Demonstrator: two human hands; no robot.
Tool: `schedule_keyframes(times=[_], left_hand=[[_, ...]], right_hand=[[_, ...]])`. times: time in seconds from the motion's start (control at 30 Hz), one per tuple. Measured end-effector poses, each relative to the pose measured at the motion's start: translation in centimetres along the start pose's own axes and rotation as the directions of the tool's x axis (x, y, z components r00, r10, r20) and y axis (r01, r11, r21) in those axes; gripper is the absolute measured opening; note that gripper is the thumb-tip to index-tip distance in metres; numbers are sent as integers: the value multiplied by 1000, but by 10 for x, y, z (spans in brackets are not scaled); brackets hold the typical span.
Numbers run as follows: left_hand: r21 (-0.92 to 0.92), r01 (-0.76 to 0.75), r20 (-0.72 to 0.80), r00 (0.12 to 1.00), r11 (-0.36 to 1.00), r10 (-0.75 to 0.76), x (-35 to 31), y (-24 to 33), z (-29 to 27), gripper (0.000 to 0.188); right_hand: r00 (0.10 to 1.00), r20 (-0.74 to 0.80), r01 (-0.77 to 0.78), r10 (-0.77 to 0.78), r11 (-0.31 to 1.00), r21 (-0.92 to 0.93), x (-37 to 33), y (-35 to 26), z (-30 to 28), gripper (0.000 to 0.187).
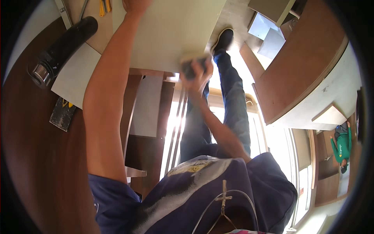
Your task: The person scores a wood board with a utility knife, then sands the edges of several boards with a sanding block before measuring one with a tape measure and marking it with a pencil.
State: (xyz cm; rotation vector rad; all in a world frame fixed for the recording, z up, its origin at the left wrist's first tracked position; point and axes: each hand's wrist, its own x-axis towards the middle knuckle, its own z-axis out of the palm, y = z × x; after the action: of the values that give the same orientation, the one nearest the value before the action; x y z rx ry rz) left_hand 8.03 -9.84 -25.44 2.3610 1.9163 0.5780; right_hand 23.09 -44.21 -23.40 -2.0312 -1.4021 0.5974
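Note:
A pale, flat panel lies before me at the top of the view. My right hand is closed around a dark hand-sized block with a pale edge, like a sanding block. It is held at the panel's near right edge, and both hand and block are blurred. My left arm reaches up across the panel's left part. Only the wrist and back of my left hand show at the top border, over the panel; its fingers are out of view.
Left of the panel lie a black cylinder with a metal end, a yellow-handled tool and a dark flat plate. On the right stands a large brown board. A person in green is farther off. My shoe shows beyond the panel.

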Motion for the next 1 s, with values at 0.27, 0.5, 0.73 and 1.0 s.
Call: schedule_keyframes(times=[0.27,0.5,0.73,1.0], left_hand=[[0,-25,-31,999,1000,24,-13,-5,-8,45],[-45,9,39,999,999,-7,-3,7,2,50],[-25,64,-3,998,998,-64,-7,-23,-15,45],[-71,68,52,997,995,-65,9,-2,-10,49]], right_hand=[[977,-56,204,-204,979,-2,150,9,6,74],[997,59,39,-39,999,6,-6,11,-11,64],[982,-119,155,-148,987,46,197,-2,18,69],[969,-200,149,-147,989,-8,364,-13,15,68]])
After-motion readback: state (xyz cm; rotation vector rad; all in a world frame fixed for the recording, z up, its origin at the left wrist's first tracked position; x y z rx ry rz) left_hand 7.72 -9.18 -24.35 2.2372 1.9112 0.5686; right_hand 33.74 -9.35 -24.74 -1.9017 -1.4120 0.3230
